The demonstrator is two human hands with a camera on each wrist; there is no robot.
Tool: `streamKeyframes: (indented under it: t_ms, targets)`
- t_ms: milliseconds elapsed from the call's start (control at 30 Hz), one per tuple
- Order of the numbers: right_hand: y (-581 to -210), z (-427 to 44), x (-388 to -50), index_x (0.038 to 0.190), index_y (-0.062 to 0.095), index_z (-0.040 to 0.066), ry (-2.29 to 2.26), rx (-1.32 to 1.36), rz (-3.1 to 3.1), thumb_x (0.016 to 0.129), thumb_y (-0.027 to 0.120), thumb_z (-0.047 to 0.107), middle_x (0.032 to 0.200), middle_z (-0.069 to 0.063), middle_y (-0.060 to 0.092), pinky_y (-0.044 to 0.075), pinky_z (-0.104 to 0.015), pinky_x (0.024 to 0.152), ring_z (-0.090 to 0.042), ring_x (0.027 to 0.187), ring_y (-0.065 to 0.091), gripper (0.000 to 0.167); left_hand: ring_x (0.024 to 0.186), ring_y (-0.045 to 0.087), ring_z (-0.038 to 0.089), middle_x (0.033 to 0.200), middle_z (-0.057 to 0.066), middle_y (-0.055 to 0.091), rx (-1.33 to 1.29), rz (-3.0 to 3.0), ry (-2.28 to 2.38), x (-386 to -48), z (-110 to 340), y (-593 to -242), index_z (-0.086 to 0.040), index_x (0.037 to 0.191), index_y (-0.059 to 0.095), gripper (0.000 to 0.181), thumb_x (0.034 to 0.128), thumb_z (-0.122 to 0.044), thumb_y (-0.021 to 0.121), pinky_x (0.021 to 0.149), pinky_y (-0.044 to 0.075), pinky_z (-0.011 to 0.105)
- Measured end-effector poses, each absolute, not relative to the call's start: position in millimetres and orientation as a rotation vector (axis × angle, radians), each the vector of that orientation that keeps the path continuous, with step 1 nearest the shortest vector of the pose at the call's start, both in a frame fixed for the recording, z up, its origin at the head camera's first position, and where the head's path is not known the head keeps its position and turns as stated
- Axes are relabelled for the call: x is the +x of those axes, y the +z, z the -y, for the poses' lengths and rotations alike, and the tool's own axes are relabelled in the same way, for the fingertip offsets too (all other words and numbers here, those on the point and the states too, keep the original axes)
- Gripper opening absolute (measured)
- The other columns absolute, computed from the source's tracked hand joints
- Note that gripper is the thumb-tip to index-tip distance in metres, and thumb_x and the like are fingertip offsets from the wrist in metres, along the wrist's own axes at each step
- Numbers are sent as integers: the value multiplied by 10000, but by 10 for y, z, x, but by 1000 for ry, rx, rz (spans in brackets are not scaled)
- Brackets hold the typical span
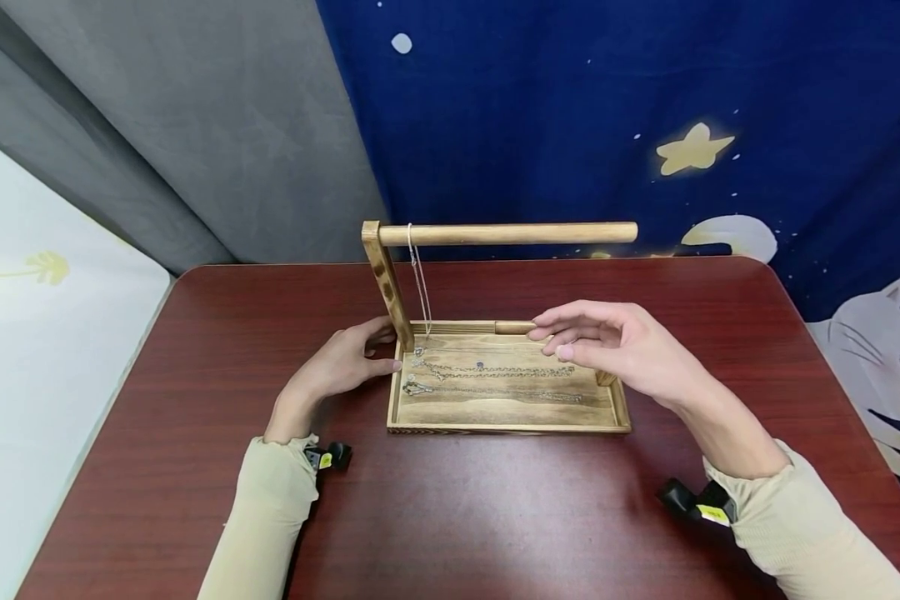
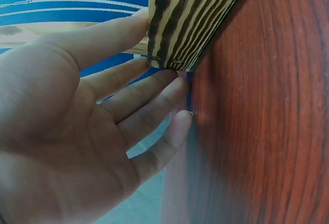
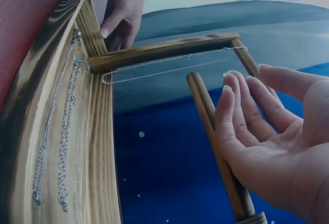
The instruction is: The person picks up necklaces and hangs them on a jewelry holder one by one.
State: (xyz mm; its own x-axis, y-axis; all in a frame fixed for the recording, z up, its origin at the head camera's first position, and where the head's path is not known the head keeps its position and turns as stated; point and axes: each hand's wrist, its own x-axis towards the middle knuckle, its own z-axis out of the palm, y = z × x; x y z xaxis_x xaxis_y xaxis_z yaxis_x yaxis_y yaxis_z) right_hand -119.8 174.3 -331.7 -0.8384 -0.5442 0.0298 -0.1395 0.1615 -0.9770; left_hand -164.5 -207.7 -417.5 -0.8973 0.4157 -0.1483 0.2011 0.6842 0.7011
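A shallow wooden jewellery tray (image 1: 510,414) lay at the centre of a reddish-brown table (image 1: 487,517); clock positions here were read from the tray's middle in the head view. Three silver chain necklaces (image 1: 510,393) were stretched side by side across its floor, running from nine towards three o'clock, with a small blue pendant (image 1: 480,364) near the middle.

A wooden post (image 1: 387,283) rose at ten o'clock, carrying an upper bar (image 1: 510,234) that spanned twelve. One pale chain (image 1: 423,287) hung looped over that bar, close to the post. A lower bar (image 1: 515,327) ran beneath it, partly hidden from the head camera.

At nine to ten o'clock, the person's left hand (image 1: 345,360) touched the tray's corner beside the post, its thumb at the edge and its fingers loosely extended. At two o'clock, the right hand (image 1: 626,346) hovered above the tray's right end, relaxed, fingers softly bent and separated from the thumb.

Beyond the table, from twelve to two o'clock, hung a navy curtain (image 1: 540,108); a grey curtain (image 1: 195,108) hung at eleven.
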Motion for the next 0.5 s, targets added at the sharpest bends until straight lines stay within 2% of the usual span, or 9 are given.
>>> streamKeyframes:
  t_ms: [133, 500]
  targets:
    - [-3346, -1792, -1168, 1274, 646, 89, -1706, -638, -2152, 957, 662, 79, 1205, -113, 686, 559, -331, 840, -271, 1059, 672, 318, 1280, 546, 276, 1351, 139, 607, 495, -2592, 1044, -1649, 2075, -4182, -56, 1473, 455, 667, 896, -198, 758, 1064, 405, 476]
    - [-3489, -1875, -1111, 1266, 652, 79, -1691, -679, -2123, 939, 669, 32, 1198, -113, 685, 560, -314, 837, -281, 1055, 671, 331, 1276, 551, 268, 1353, 126, 608, 487, -2596, 1043, -1645, 2083, -4188, -71, 1470, 466, 664, 893, -212, 764, 1063, 407, 468]
